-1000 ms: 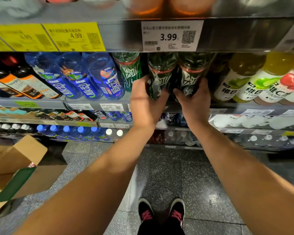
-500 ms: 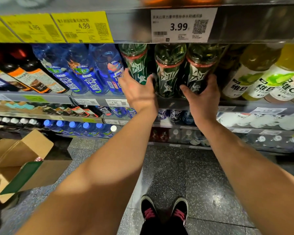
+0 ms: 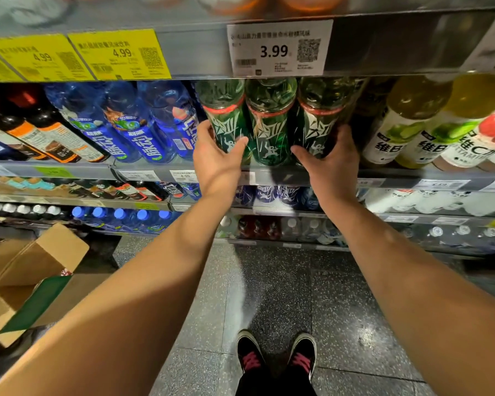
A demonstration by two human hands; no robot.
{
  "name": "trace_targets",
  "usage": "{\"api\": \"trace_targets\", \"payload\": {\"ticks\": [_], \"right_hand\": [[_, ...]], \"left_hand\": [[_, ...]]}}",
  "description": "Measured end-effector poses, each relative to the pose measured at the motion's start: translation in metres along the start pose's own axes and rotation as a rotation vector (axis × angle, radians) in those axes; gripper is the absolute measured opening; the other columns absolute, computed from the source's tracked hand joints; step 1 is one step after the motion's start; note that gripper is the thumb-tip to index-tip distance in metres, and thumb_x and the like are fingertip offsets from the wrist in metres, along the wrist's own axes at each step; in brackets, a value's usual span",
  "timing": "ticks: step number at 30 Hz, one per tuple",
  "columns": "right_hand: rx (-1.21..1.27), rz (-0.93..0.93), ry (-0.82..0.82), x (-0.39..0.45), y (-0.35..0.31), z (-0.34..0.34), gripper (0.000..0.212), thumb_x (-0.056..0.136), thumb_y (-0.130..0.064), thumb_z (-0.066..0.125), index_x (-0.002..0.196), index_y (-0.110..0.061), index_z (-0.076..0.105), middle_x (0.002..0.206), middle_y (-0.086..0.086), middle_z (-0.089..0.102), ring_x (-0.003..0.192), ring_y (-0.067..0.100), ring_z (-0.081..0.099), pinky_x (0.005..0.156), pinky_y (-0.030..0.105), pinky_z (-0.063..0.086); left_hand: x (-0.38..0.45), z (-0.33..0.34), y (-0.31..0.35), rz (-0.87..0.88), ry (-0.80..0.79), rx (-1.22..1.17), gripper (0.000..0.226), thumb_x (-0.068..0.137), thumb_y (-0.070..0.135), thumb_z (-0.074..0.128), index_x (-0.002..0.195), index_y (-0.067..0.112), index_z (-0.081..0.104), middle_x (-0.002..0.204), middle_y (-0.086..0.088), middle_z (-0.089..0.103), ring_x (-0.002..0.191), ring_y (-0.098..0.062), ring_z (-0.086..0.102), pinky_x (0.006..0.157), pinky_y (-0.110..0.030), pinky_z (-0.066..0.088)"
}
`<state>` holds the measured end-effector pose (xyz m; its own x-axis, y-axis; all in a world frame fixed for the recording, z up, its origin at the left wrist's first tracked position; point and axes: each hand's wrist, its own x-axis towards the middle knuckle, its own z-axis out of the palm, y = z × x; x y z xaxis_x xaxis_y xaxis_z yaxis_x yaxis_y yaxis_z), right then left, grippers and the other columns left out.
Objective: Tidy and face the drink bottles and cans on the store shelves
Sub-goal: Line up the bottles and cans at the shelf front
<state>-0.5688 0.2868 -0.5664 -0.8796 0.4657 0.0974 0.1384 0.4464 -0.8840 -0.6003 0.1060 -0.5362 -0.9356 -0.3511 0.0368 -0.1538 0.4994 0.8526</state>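
Observation:
Three green bottles with white-figure labels stand side by side on the middle shelf (image 3: 286, 176). My left hand (image 3: 218, 158) wraps the lower part of the left green bottle (image 3: 225, 115). My right hand (image 3: 330, 160) wraps the lower part of the right green bottle (image 3: 320, 121). The middle green bottle (image 3: 270, 127) stands between them, untouched, label facing out. Both bottles rest on the shelf.
Blue bottles (image 3: 143, 124) and dark bottles (image 3: 40, 132) stand to the left, yellow-green vitamin bottles (image 3: 406, 124) to the right. The upper shelf edge carries price tags (image 3: 277, 50). Lower shelves hold more bottles. An open cardboard box (image 3: 26, 272) lies on the floor at left.
My left hand has shifted left from the middle green bottle to the left one. My right hand has stayed on the right green bottle. The camera view has drifted slightly.

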Motion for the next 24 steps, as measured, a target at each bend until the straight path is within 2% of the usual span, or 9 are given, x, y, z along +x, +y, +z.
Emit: {"api": "trace_targets", "payload": {"ticks": [3,6,9,13,16,17,21,23,24], "right_hand": [[0.009,0.004,0.012,-0.001,-0.001,0.001,0.078,0.07,-0.055,0.077,0.127,-0.009,0.05,0.121,0.006,0.064,0.113,0.025,0.06,0.096,0.045,0.051],[0.003,-0.005,0.017,-0.002,-0.002,0.001,0.075,0.07,-0.055,0.077,0.124,-0.01,0.051,0.118,0.006,0.065,0.11,0.025,0.061,0.093,0.046,0.052],[-0.001,-0.013,0.017,-0.002,-0.001,0.001,0.074,0.07,-0.054,0.078,0.123,-0.009,0.052,0.116,0.007,0.065,0.109,0.026,0.061,0.092,0.046,0.052],[0.04,0.035,-0.027,-0.006,-0.006,-0.003,0.08,0.071,-0.048,0.082,0.132,-0.011,0.048,0.125,0.005,0.063,0.116,0.023,0.059,0.1,0.045,0.05],[0.074,0.052,-0.033,-0.028,-0.015,-0.004,0.093,0.074,-0.046,0.082,0.146,-0.012,0.035,0.142,0.007,0.051,0.134,0.022,0.047,0.113,0.043,0.04],[0.062,0.04,0.002,-0.038,-0.019,-0.004,0.094,0.076,-0.046,0.081,0.148,-0.01,0.034,0.145,0.008,0.047,0.137,0.023,0.043,0.115,0.043,0.038],[0.077,-0.044,0.071,-0.088,-0.048,0.01,0.063,0.087,-0.042,0.072,0.135,-0.009,0.047,0.131,0.001,0.049,0.125,0.018,0.047,0.107,0.021,0.037],[0.128,-0.065,0.038,-0.107,-0.065,0.032,0.05,0.088,-0.038,0.071,0.127,-0.013,0.052,0.121,-0.004,0.052,0.117,0.014,0.05,0.1,0.014,0.035],[0.137,-0.083,0.018,-0.114,-0.073,0.046,0.045,0.089,-0.036,0.072,0.124,-0.013,0.054,0.119,-0.004,0.054,0.115,0.014,0.052,0.098,0.013,0.035]], "left_hand": [[-0.003,-0.009,-0.005,0.038,-0.031,-0.013,0.056,0.08,0.033,0.082,0.124,0.014,0.053,0.094,0.006,0.059,0.079,-0.021,0.057,0.073,-0.019,0.043],[-0.003,-0.013,-0.008,0.063,-0.053,-0.008,0.053,0.08,0.034,0.082,0.12,0.013,0.055,0.092,0.006,0.061,0.066,-0.009,0.048,0.066,-0.014,0.038],[-0.003,-0.016,-0.007,0.069,-0.064,0.006,0.054,0.08,0.034,0.082,0.12,0.012,0.055,0.093,0.006,0.064,0.071,-0.008,0.049,0.067,-0.013,0.039],[-0.008,-0.02,-0.006,0.026,-0.102,-0.001,0.07,0.078,0.036,0.084,0.135,0.015,0.05,0.118,0.001,0.066,0.104,-0.015,0.06,0.093,-0.024,0.048],[-0.017,-0.029,-0.006,-0.003,-0.065,-0.057,0.067,0.079,0.033,0.084,0.136,0.016,0.054,0.118,0.009,0.062,0.104,-0.005,0.058,0.09,-0.006,0.042],[-0.02,-0.034,-0.009,0.008,-0.023,-0.075,0.061,0.08,0.032,0.084,0.132,0.016,0.057,0.117,0.008,0.064,0.102,-0.005,0.059,0.09,-0.008,0.044],[-0.021,-0.064,-0.035,0.043,0.154,-0.132,0.043,0.079,0.028,0.08,0.117,0.019,0.062,0.115,0.002,0.064,0.1,-0.013,0.062,0.095,-0.032,0.05],[-0.013,-0.082,-0.049,0.026,0.198,-0.124,0.042,0.08,0.026,0.08,0.116,0.025,0.058,0.115,0.005,0.06,0.102,-0.013,0.061,0.096,-0.029,0.049],[-0.007,-0.09,-0.056,0.017,0.208,-0.113,0.044,0.08,0.025,0.08,0.118,0.026,0.056,0.116,0.007,0.057,0.103,-0.01,0.059,0.094,-0.02,0.047]]}}
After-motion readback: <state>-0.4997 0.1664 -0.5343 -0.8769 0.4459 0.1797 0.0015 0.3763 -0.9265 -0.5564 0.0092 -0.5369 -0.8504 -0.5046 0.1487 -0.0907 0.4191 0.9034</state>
